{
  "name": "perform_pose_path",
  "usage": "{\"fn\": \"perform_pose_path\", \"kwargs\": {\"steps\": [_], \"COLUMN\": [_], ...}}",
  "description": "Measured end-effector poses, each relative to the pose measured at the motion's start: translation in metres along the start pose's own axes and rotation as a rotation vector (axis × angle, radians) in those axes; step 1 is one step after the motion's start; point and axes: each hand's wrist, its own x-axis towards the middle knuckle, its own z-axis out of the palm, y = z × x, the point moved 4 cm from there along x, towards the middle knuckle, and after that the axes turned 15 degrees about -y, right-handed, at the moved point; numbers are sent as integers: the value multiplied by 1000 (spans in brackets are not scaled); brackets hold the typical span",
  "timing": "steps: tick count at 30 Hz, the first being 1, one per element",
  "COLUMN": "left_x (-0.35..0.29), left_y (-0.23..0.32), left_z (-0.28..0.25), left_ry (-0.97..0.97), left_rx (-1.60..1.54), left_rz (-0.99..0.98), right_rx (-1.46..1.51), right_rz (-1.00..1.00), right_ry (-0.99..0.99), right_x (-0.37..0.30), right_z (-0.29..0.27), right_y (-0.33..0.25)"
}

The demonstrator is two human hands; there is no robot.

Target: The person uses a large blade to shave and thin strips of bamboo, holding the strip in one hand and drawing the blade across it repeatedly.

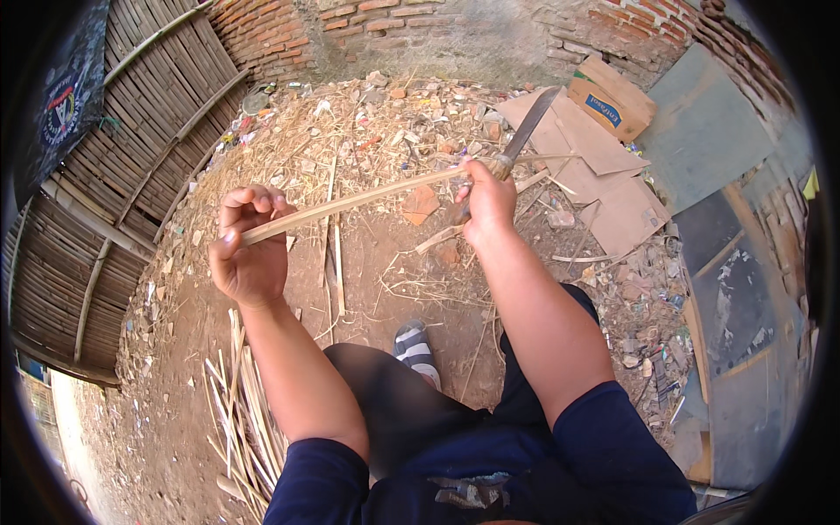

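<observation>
A long pale bamboo strip (pixel 367 197) runs slantwise in front of me, from my left hand up to my right. My left hand (pixel 258 254) is closed around its near-left end, thumb on one side and curled fingers on the other. My right hand (pixel 490 206) grips a large knife (pixel 531 122), its dark blade pointing up and away to the right. The strip crosses the knife near the base of the blade, beside my right thumb. My palm and fingers hide most of the knife's handle.
A bundle of split bamboo strips (pixel 241 411) lies by my left side. Shavings and rubble (pixel 289 140) cover the ground toward a brick wall (pixel 394 39). Flattened cardboard (pixel 612 206) and a cardboard box (pixel 612 98) sit far right. A bamboo wall (pixel 166 131) stands left.
</observation>
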Motion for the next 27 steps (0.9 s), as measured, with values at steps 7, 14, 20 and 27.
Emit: {"fn": "perform_pose_path", "kwargs": {"steps": [7, 14, 20, 27], "left_x": [-21, 4, 8, -1], "left_y": [-28, -91, -153, -135], "left_z": [-30, 47, 81, 41], "left_ry": [29, -254, -312, -244], "left_rx": [868, 1538, 1234, 1016], "left_rz": [-809, -704, -1040, -907], "right_rx": [-173, -265, -304, -964], "right_rz": [-143, -144, -187, -292], "right_ry": [94, -5, -129, -233], "right_x": [24, 14, 1, -8], "right_z": [-28, -41, -52, -93], "right_y": [-43, -50, -73, -125]}}
